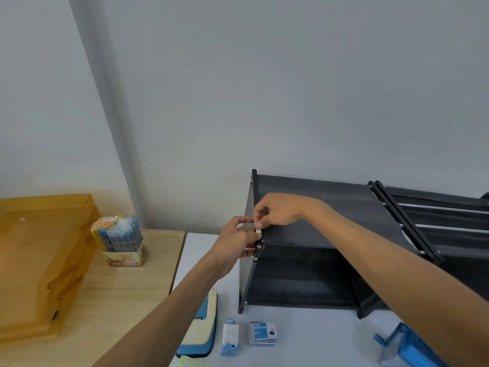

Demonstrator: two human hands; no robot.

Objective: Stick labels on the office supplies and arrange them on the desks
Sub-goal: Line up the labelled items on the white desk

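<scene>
One white label pinched at shelf, left hand below, right hand above

Blocked right and rear by black shelf rack standing against wall, open-fronted at lower bay; passable down bare white desk strip between rack and wooden desk; cluttered toward near edge by blue dispenser, small white-blue tool, binder clip box.

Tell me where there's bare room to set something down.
White desk: bare between binder clip box and blue plastic tool, in front of the black shelf. Wooden desk: bare in front of the pencil pack. Crowded: white desk's front left corner.
</scene>
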